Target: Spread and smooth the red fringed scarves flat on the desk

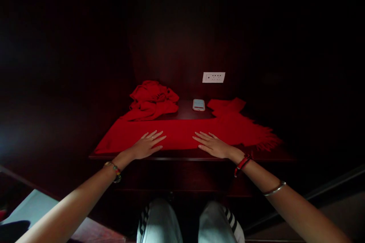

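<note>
Two hands (146,147) (213,147), one phone (199,104), one outlet (213,77).

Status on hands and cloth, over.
Left hand and right hand palm-down on red cloth. Cloth flat beneath, fringe at right. Bunched fabric and phone behind, apart from hands.

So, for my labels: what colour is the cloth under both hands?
The cloth is red; see head view.

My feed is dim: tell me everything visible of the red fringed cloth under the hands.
The red fringed cloth, seemingly woven fabric, lies in a long flat band along the front of the dark tabletop; its fringe splays rightward. Left hand and right hand rest palms down on it. Whether the red heap behind joins it is unclear.
</note>
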`<control>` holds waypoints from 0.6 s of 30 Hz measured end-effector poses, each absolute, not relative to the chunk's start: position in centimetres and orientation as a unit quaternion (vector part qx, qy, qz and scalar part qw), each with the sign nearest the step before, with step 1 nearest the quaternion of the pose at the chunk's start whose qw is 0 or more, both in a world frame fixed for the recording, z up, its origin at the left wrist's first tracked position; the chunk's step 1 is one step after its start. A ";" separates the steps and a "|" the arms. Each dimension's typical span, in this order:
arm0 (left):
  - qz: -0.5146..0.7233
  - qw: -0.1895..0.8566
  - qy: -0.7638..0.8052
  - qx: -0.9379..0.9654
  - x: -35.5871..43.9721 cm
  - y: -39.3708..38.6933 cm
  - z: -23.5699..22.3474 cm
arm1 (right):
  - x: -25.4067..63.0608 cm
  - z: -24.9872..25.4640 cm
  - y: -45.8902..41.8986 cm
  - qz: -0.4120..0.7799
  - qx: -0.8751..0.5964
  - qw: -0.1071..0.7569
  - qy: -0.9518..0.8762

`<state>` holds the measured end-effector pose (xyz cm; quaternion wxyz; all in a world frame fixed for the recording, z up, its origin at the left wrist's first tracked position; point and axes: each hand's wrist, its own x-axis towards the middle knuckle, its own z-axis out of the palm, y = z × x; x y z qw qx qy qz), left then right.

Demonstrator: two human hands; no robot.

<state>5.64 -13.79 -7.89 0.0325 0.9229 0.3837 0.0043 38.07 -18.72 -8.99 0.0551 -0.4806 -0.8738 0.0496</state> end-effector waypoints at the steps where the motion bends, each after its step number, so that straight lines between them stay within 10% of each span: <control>1: 0.004 0.039 0.382 0.923 5.5 -13.7 -7.8 | 38.5 -8.9 -18.9 0.048 -0.484 0.056 -0.872; 18: -0.003 -0.059 0.284 0.957 10.5 -15.0 -3.9 | 35.6 -6.5 -19.1 -0.088 -0.391 0.089 -0.912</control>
